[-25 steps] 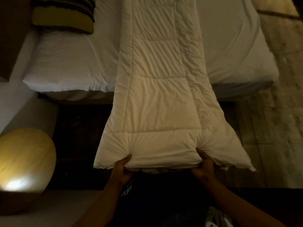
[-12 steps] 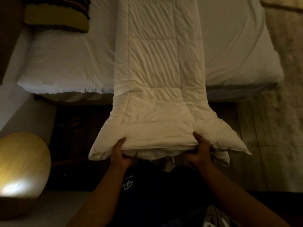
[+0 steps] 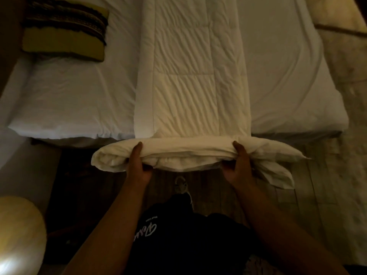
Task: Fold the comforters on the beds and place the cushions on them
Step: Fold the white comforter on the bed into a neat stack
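The folding step is shown in hand: a white quilted comforter point(image 3: 190, 76), already narrowed to a long strip, lies along the middle of the bed point(image 3: 288, 80), and its near end is gathered into a thick bunch just beyond the near edge of the mattress. The left hand point(image 3: 139, 165) and the right hand point(image 3: 239, 167) are each closed around this bunch, thumbs on top and fingers curled beneath, the hands set well apart. Loose corners of the fabric are seen flaring out to the left and right of the grip, the right one drooping toward the floor. The next move is judged to call for the gathered end to be carried toward the far end of the strip and laid flat on it, with both hands kept level so that the edges meet squarely. A striped olive-and-dark cushion point(image 3: 65, 30) rests on the far left of the mattress, clear of the strip; its placing is not yet done. A round lit lamp point(image 3: 17, 241) stands at the near left, and a pale rug point(image 3: 347, 80) lies on the floor at the right. Nothing is seen lying across the strip's path.
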